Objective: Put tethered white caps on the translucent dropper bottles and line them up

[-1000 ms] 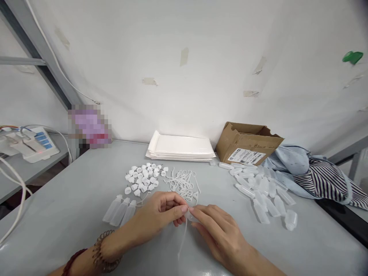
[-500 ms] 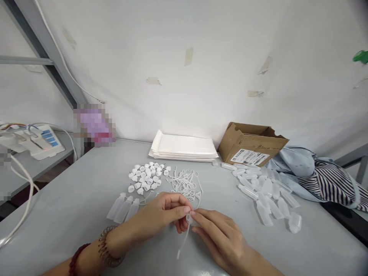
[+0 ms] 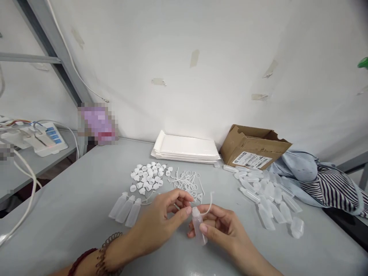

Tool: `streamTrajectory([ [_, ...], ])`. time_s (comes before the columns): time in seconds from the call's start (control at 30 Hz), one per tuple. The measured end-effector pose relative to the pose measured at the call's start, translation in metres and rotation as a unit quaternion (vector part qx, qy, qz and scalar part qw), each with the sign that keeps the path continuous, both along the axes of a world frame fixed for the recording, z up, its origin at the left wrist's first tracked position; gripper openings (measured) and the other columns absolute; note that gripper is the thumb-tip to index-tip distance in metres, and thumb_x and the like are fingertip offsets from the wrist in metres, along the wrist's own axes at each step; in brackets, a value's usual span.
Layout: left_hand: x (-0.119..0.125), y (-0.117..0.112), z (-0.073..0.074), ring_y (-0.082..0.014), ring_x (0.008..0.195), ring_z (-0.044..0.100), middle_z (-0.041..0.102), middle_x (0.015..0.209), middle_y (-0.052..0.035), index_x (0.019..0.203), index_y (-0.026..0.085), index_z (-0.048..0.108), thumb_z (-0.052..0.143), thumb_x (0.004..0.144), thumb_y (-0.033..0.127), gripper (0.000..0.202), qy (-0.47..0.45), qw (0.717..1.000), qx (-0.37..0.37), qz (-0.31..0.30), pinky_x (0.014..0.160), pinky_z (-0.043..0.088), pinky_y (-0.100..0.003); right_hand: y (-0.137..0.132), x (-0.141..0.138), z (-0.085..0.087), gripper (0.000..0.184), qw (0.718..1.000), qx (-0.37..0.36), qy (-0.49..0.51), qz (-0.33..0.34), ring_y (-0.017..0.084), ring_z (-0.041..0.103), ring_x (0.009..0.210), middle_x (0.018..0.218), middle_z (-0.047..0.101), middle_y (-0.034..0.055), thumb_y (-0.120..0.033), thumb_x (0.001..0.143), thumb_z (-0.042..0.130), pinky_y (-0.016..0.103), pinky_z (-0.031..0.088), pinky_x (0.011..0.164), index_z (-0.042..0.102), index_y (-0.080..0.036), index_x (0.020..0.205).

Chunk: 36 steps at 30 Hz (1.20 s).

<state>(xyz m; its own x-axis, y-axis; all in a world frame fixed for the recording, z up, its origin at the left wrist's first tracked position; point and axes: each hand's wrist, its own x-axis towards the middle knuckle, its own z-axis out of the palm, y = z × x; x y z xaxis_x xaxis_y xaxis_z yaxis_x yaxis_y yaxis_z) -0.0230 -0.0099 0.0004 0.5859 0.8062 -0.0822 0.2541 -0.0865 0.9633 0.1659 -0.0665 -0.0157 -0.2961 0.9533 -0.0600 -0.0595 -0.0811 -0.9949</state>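
My right hand (image 3: 222, 230) grips a small translucent squeeze bottle (image 3: 199, 226) between thumb and fingers, neck up and slightly tilted. A thin white strap (image 3: 211, 202) sticks out from its neck toward the upper right. Close to the bottle's neck, my left hand (image 3: 169, 216) is open, thumb and curved fingers apart with nothing between them. Beside my left wrist lie several bottles (image 3: 125, 209) in a row. Beyond my hands are a heap of white caps (image 3: 148, 176) and a pile of white looped straps (image 3: 186, 182).
Loose bottles (image 3: 268, 195) are spread at the right, before a cardboard box (image 3: 254, 147). White padded envelopes (image 3: 186, 147) are stacked against the wall. Bunched clothing (image 3: 324, 180) lies at the right edge. A power strip (image 3: 47, 140) with cables sits on a lower surface at left.
The bottle has turned upright in my right hand, and its strap now points up instead of hanging down. My left fingers have come off the bottle's neck. The view has shifted slightly.
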Motion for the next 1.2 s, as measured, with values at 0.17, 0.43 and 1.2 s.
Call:
streamTrajectory([
  [0.17, -0.004, -0.008, -0.001, -0.0200, 0.100, 0.055, 0.060, 0.110, -0.0051, 0.115, 0.024, 0.054, 0.055, 0.091, 0.027, 0.023, 0.016, 0.967, 0.247, -0.065, 0.089, 0.047, -0.034, 0.002, 0.001, -0.005, 0.028, 0.987, -0.071, 0.147, 0.002, 0.016, 0.069, 0.076, 0.083, 0.072, 0.0050, -0.038, 0.083, 0.069, 0.028, 0.052, 0.074, 0.063, -0.019, 0.102],
  [0.43, 0.000, -0.007, -0.008, -0.0253, 0.107, 0.052, 0.056, 0.114, -0.0078, 0.131, 0.025, 0.037, 0.071, 0.077, 0.016, 0.064, 0.045, 0.924, 0.363, -0.110, 0.092, 0.046, -0.040, 0.003, -0.002, -0.010, 0.034, 0.984, -0.065, 0.162, 0.024, 0.021, 0.069, 0.085, 0.092, 0.070, 0.0087, -0.043, 0.081, 0.069, 0.037, 0.053, 0.080, 0.061, -0.018, 0.104],
  [1.2, -0.005, -0.006, -0.007, -0.0267, 0.102, 0.054, 0.061, 0.107, -0.0122, 0.122, 0.012, 0.042, 0.053, 0.081, 0.003, 0.044, 0.099, 0.839, 0.516, -0.143, 0.091, 0.050, -0.040, 0.010, 0.014, 0.005, 0.022, 0.992, -0.006, -0.064, -0.111, 0.012, 0.059, 0.058, 0.060, 0.061, -0.0012, -0.039, 0.074, 0.074, 0.024, 0.048, 0.059, 0.069, -0.018, 0.072],
])
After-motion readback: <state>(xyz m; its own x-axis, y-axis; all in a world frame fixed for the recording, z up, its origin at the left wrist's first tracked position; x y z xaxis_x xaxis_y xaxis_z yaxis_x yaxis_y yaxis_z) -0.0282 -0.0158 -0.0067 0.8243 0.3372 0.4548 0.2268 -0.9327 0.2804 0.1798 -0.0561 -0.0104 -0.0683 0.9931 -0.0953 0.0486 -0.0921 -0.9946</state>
